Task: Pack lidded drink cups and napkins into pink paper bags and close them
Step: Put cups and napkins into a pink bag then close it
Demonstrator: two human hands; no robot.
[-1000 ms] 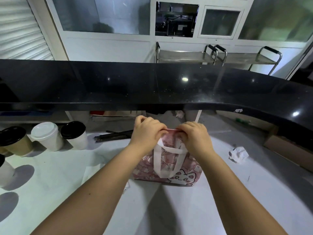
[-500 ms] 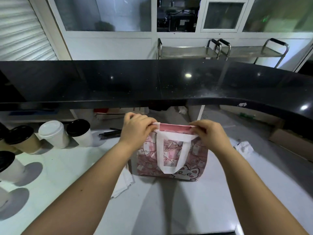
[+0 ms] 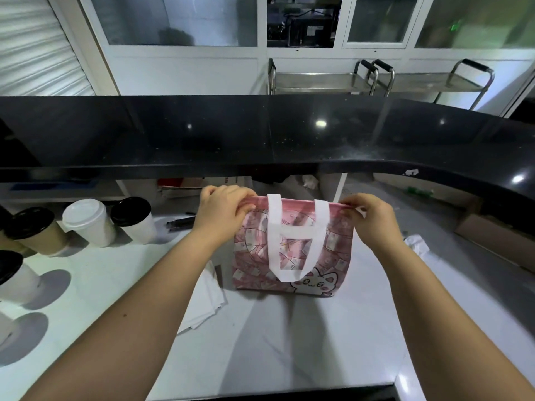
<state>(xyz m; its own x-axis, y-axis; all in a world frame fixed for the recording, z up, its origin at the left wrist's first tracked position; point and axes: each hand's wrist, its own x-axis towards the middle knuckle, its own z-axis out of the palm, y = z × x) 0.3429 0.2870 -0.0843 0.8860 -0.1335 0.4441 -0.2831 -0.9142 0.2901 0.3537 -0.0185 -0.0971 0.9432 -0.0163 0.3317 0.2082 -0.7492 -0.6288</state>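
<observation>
A pink paper bag point(image 3: 333, 256) with a white handle and a cartoon cat print stands upright on the white counter point(image 3: 275, 342). My left hand point(image 3: 223, 215) pinches the left end of its top edge. At the right end, my right hand point(image 3: 373, 218) pinches the same edge. The top edge is stretched flat between them, and the bag's contents are hidden. Several lidded cups stand at the left: a white-lidded cup point(image 3: 89, 222), a black-lidded white cup point(image 3: 134, 219) and a black-lidded brown cup point(image 3: 34, 231). White napkins point(image 3: 207, 302) lie left of the bag.
A black raised counter ledge point(image 3: 260, 140) runs across just behind the bag. Another black-lidded cup point(image 3: 14, 279) stands at the far left edge. A crumpled white napkin point(image 3: 417, 244) lies to the right, near a cardboard box point(image 3: 498, 241). Dark sticks point(image 3: 181, 221) lie behind the left hand.
My hands have moved apart along the bag's top edge, from the middle out to its two ends, pulling the edge flat. The handle now hangs down the bag's front.
</observation>
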